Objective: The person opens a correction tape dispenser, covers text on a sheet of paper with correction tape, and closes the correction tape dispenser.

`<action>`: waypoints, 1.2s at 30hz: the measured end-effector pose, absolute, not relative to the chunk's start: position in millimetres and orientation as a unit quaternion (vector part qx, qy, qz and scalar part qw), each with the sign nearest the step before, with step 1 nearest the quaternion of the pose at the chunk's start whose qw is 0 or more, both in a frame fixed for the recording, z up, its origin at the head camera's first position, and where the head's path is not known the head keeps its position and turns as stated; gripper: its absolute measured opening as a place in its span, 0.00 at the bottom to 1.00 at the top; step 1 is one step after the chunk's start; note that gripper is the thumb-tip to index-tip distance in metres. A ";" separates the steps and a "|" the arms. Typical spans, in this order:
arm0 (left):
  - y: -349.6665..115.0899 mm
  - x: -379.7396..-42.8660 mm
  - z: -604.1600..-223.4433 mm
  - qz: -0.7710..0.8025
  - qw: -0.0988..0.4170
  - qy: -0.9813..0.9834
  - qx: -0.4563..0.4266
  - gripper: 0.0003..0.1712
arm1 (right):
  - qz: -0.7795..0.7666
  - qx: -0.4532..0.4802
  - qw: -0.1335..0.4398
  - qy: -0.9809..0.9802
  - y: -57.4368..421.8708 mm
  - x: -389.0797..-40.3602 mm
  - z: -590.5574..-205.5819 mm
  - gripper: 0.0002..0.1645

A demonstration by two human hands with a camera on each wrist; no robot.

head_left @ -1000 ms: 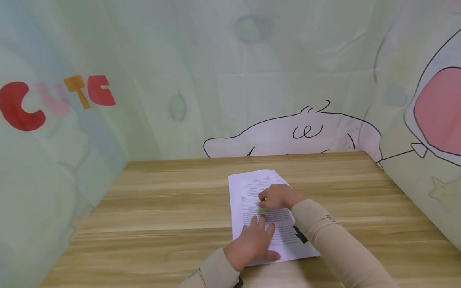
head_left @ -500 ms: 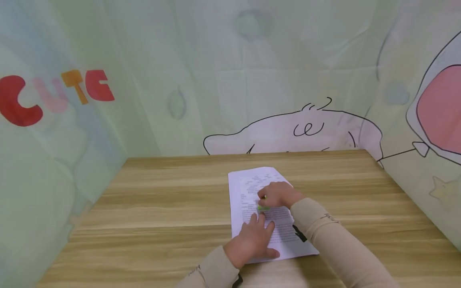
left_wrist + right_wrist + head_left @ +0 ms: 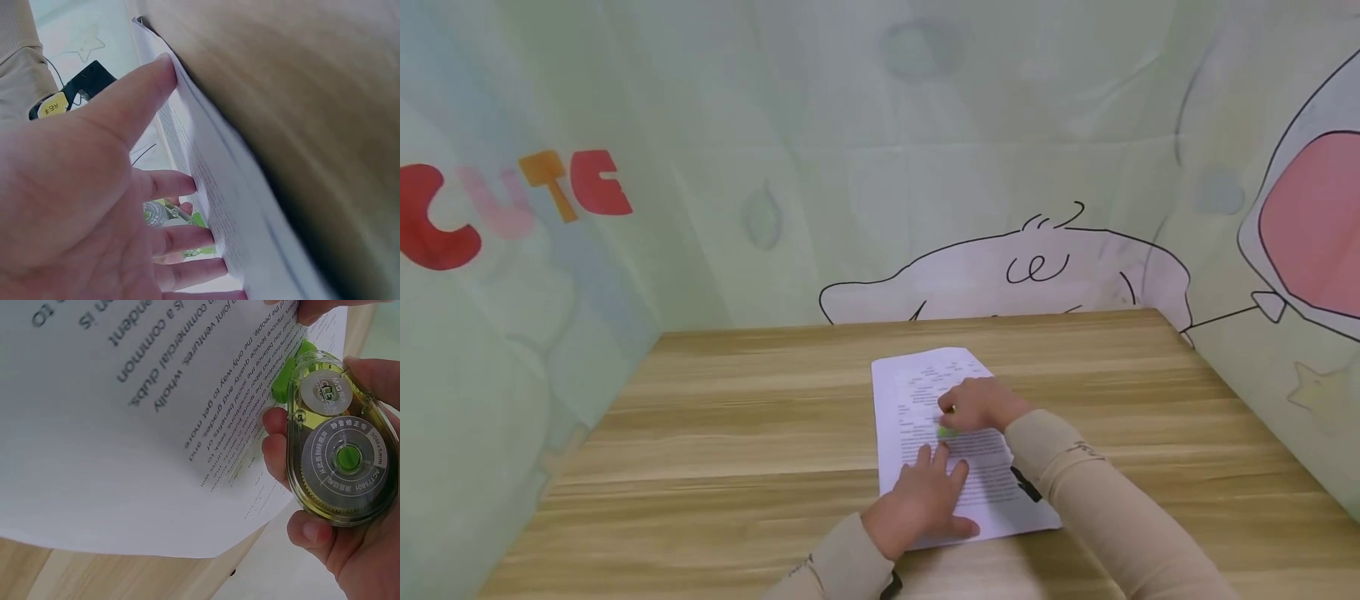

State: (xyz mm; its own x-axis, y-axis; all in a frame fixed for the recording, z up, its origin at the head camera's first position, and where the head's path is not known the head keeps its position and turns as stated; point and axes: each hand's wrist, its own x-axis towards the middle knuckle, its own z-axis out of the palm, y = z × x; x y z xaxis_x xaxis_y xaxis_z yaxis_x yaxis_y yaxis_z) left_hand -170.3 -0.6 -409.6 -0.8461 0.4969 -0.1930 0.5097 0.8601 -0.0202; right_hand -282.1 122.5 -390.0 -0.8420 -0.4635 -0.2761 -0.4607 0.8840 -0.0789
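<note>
A correction tape (image 3: 345, 453) with a clear yellowish case is held between the thumb and fingers of my right hand (image 3: 976, 405). Its green end piece (image 3: 285, 381) sits right at the printed lines, near the middle of the paper (image 3: 891, 383). The tape's nose is hidden behind that green piece in the right wrist view. My left hand (image 3: 925, 493) rests on the lower part of the sheet, fingers spread and fairly straight, thumb (image 3: 134, 94) near the front edge. The left fingertips lie just below the green piece in the head view.
Under the paper, the wooden table (image 3: 760, 417) extends to both sides. A cloth backdrop (image 3: 737, 208) with cartoon drawings closes off the back and sides. A black strap piece (image 3: 1026, 483) shows below the right cuff.
The head view has shifted slightly. Both hands keep practically the same places on the paper, the right one still holding the correction tape.
</note>
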 end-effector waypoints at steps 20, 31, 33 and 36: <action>-1.5 -171.0 -409.2 -0.037 0.083 0.958 0.271 0.44 | -0.007 -0.235 0.151 0.960 125.7 -283.5 -388.6 0.22; -3.3 -170.1 -405.6 -0.036 0.092 0.958 0.269 0.44 | -0.001 -0.234 0.153 0.960 124.9 -284.1 -387.7 0.23; -3.1 -169.6 -405.1 -0.035 0.088 0.958 0.269 0.44 | -0.001 -0.233 0.153 0.960 125.7 -284.0 -388.4 0.23; -2.3 -169.3 -406.1 -0.035 0.086 0.959 0.268 0.44 | -0.003 -0.232 0.149 0.961 127.4 -283.6 -389.8 0.24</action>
